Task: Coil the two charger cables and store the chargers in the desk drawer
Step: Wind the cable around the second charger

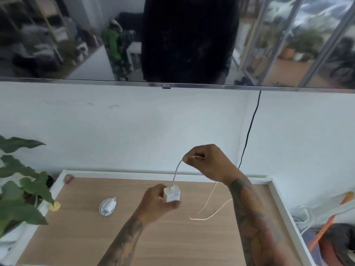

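Note:
My left hand (156, 203) grips a white cube charger (172, 194) above the wooden desk top (80, 233). Its white cable (175, 172) rises from the charger to my right hand (208, 163), which pinches it between thumb and fingers. The rest of the cable hangs behind my right wrist and trails in a loose loop (208, 212) onto the desk. A second white charger (108, 206), its cable wound tightly round it, lies on the desk to the left of my left hand. No drawer is visible.
A wall-mounted TV (188, 45) hangs above, with a black cord (249, 129) running down the wall behind my right hand. A leafy plant (21, 194) stands at the desk's left edge. The desk has a white raised rim (284, 206). Cables and clutter lie beyond its right side.

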